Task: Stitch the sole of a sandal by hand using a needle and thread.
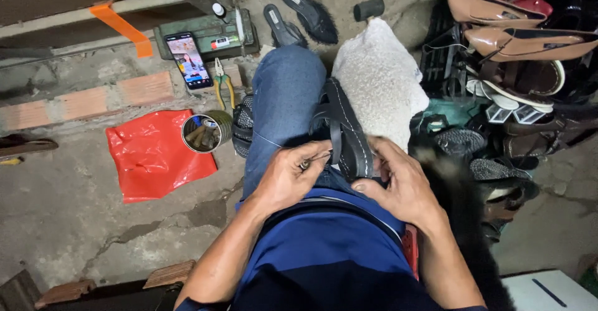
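Observation:
A black strapped sandal (344, 130) lies on my lap between my jeans-clad knee (283, 93) and a white fleecy cloth (380, 77). My left hand (288, 177) pinches a thin metal tool (314, 158), likely a needle or awl, its tip against the sandal's sole edge. My right hand (398, 183) grips the near end of the sandal from the right, thumb under the sole.
On the concrete floor to the left are a red plastic bag (152, 155), a tin can (202, 133) of tools, pliers (223, 84), a lit phone (189, 60) and a green box (208, 34). A pile of shoes (517, 43) fills the right side; two black slippers (299, 15) lie ahead.

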